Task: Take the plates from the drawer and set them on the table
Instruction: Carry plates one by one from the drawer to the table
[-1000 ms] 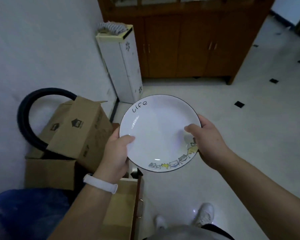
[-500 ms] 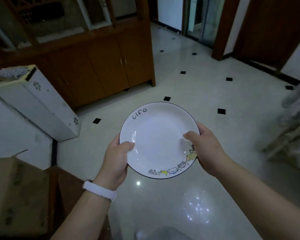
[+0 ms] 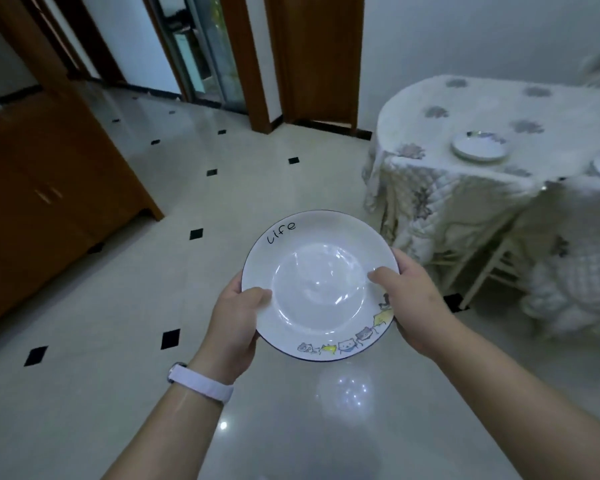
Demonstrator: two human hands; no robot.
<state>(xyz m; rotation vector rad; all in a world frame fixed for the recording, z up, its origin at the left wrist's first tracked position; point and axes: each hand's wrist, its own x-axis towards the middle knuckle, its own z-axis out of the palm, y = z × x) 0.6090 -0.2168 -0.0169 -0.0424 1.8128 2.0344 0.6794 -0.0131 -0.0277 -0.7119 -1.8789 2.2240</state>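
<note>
Tiled floor (image 3: 125, 306), table (image 3: 568, 109) far right w/ 2 plates. L hand (image 3: 234, 327), R hand (image 3: 414, 303) closed on plate (image 3: 319, 285) rim. Risk: thumb-only hold, plate may slip.

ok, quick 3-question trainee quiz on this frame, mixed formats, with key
1. True or false: both hands hold the white round ceramic plate lettered "Life".
2. The plate's printed cartoon animals sit nearest which hand: A left hand, B right hand?
3. Fill in: the white plate already set down rests on the table's quilted floral ____.

Key: 1 true; 2 B; 3 tablecloth.
</note>
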